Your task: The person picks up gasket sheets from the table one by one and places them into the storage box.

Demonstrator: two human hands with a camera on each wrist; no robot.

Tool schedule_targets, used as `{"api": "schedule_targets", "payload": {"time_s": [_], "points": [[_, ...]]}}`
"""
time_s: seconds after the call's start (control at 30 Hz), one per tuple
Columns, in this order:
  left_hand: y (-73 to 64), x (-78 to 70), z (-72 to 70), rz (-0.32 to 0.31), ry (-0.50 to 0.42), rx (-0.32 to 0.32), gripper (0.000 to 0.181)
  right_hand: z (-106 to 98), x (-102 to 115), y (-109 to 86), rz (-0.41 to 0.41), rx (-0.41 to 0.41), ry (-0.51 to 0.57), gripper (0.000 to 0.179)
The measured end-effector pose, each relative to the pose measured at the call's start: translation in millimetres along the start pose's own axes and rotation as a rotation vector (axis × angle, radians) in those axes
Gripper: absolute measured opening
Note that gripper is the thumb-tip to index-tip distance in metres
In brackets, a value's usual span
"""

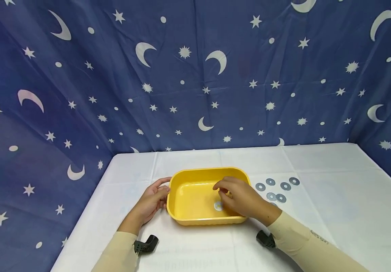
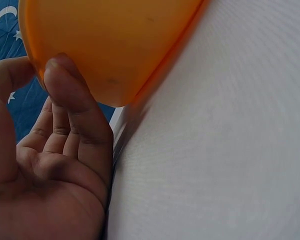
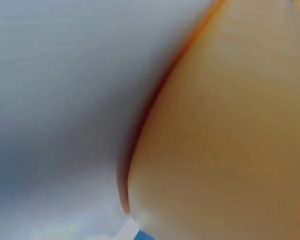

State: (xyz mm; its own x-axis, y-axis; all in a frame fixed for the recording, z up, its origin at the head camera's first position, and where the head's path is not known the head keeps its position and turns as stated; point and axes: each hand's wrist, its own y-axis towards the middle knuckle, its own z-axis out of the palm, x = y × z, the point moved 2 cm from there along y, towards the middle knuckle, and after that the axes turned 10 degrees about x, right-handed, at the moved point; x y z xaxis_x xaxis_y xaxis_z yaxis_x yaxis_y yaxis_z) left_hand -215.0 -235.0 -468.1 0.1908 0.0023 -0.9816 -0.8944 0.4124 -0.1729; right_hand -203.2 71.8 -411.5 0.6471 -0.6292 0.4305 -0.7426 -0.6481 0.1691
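Observation:
A yellow plastic basin [image 1: 192,200] with rounded corners stands on the white table. My left hand [image 1: 150,204] grips its left end, thumb against the wall; in the left wrist view the left hand [image 2: 60,135] has its index finger at the basin's [image 2: 120,45] other edge. My right hand [image 1: 241,196] reaches over the right side into the basin, fingers bent and thumb a little apart, with nothing visible between them. One metal washer [image 1: 218,206] lies inside, just below the right thumb. In the right wrist view only the basin's wall [image 3: 220,140] shows, the hand being out of sight.
Several flat grey washers [image 1: 285,186] lie scattered on the table right of the basin, some partly behind the right forearm. White cloth covers the table [image 1: 345,211]. A blue curtain [image 1: 195,90] with moons and stars hangs behind and at both sides.

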Motion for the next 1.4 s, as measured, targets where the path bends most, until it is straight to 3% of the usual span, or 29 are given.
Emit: {"api": "schedule_targets", "payload": {"time_s": [0.1,0.2,0.43,0.87,1.1,1.4], "points": [[-1.0,2.6,0.8,0.002,-0.002,0.004,0.054,-5,-1,-11.2,-0.048,-0.115,0.004,0.015],[-0.3,3.2,1.3,0.01,-0.003,0.008,0.055,-11,-3,-22.3,-0.052,-0.172,0.01,0.017],[-0.4,2.2,0.9,0.008,-0.004,-0.007,0.053,-22,-16,-43.2,-0.04,-0.238,0.081,0.023],[-0.7,2.4,-0.8,0.007,0.009,-0.006,0.054,-44,-37,-76.1,0.022,-0.305,0.087,0.025],[-1.4,4.9,0.0,0.003,0.002,-0.01,0.054,-53,-49,-84.5,0.071,-0.28,0.107,0.022],[-1.1,1.3,1.5,0.0,0.005,-0.005,0.056,-55,-75,-93.0,0.213,-0.107,0.112,0.02]]}}
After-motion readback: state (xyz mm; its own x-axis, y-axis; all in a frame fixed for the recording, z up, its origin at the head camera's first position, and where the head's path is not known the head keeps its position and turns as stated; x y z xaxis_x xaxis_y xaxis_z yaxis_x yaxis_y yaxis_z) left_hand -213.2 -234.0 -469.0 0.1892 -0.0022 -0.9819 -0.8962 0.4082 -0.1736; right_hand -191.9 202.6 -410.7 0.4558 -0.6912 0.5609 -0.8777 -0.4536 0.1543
